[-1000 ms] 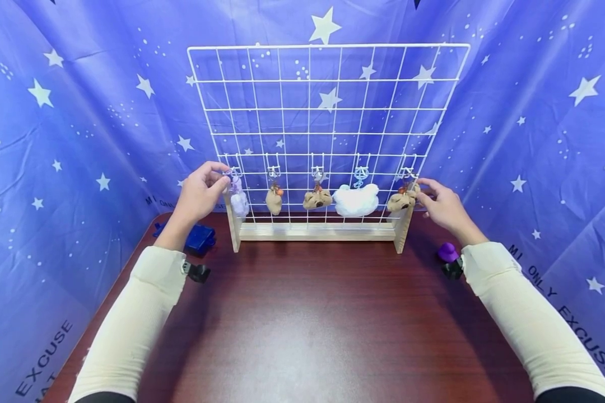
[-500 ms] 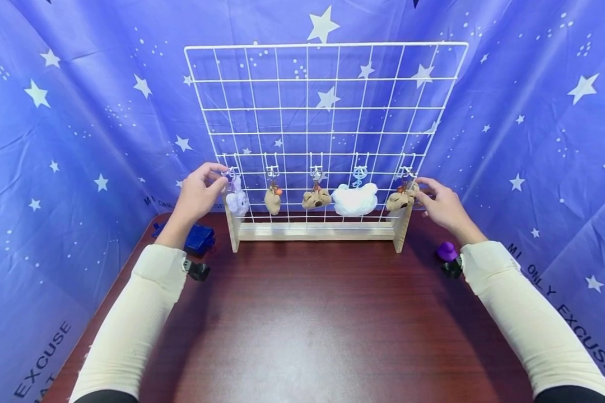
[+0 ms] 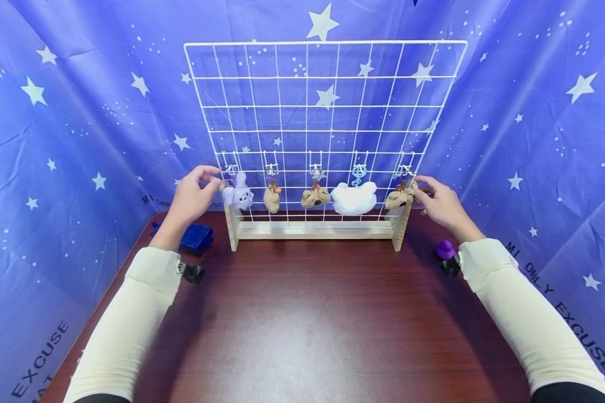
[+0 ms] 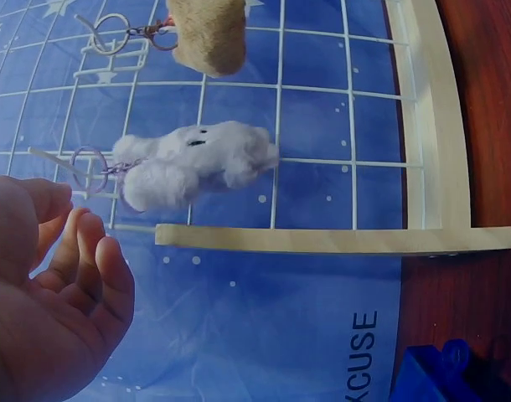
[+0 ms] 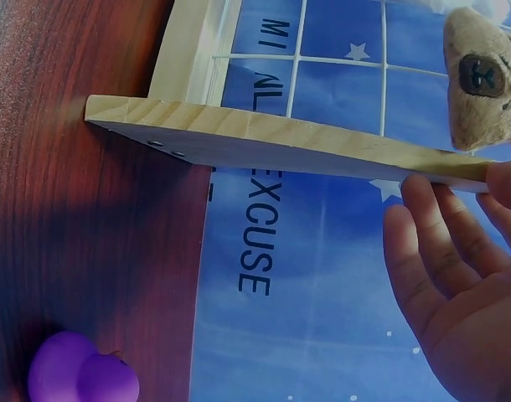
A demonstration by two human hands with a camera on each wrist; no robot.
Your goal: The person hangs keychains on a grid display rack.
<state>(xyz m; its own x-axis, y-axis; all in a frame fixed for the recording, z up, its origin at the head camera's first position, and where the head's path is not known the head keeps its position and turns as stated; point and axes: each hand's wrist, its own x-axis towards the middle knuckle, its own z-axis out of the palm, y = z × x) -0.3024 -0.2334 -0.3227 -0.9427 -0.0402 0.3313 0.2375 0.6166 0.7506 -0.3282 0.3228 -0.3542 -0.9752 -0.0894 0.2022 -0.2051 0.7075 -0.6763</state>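
Observation:
In the head view a white wire grid rack (image 3: 307, 106) on a wooden stand holds several plush keychains on hooks. A lilac plush keychain (image 3: 238, 197) hangs at the far left, its purple ring (image 4: 90, 170) on a hook. My left hand (image 3: 194, 193) is just left of it, fingers loosely bent, with nothing between them. My right hand (image 3: 437, 202) grips the top of the stand's right wooden upright (image 5: 264, 130), thumb at its front edge. Next to that thumb hangs a brown plush bear keychain (image 3: 399, 198).
Between them hang a tan plush (image 3: 271, 200), another brown bear (image 3: 315, 197) and a white plush (image 3: 354, 198). A dark blue object (image 3: 196, 239) lies left of the stand on the table (image 3: 302, 313). A purple rubber duck (image 5: 80, 373) sits at the right.
My left hand has let go of the lilac keychain's top and drawn back slightly left. The plush has swung round to face forward. The right hand stays at the upright.

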